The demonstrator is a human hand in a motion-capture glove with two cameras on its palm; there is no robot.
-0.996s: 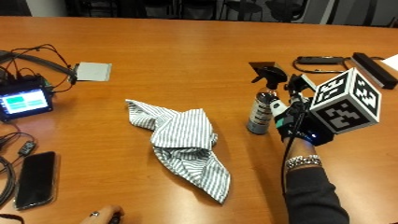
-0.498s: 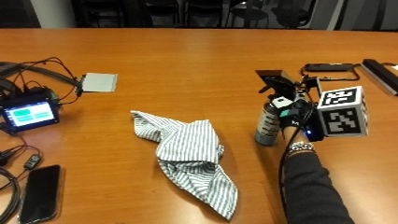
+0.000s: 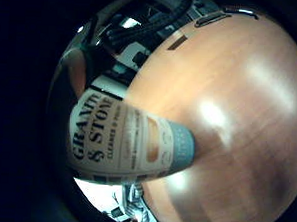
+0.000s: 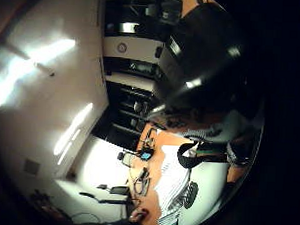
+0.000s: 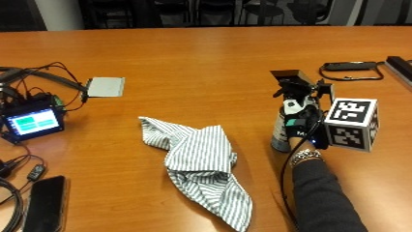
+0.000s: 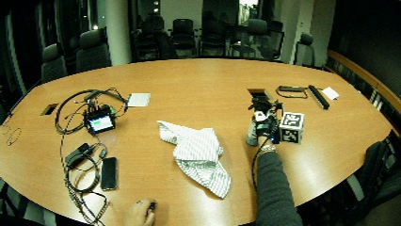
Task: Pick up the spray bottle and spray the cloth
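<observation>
A grey spray bottle [image 5: 280, 131] with a black trigger head stands upright on the wooden table [image 5: 212, 53], right of the cloth. My gloved right hand [image 5: 302, 121] wraps round its neck and body from the near side. The bottle's base rests on the table. Its "Granite & Stone" label [image 3: 131, 145] fills the little finger side palm view. The black sprayer head [image 4: 202, 54] looms in the thumb side palm view. A striped grey-white cloth [image 5: 199, 164] lies crumpled on the table about a hand's width left of the bottle [image 6: 252, 134].
A small lit screen [image 5: 33, 121] with tangled cables sits at the left edge, and a dark phone [image 5: 45, 205] lies near the front left. A grey card [image 5: 105, 87] lies behind the cloth. A black cable loop [image 5: 347, 66] lies at the far right.
The outside camera has shifted. My hand stays at the bottle, closed round it more fully; the bottle still stands on the table and the cloth has not moved.
</observation>
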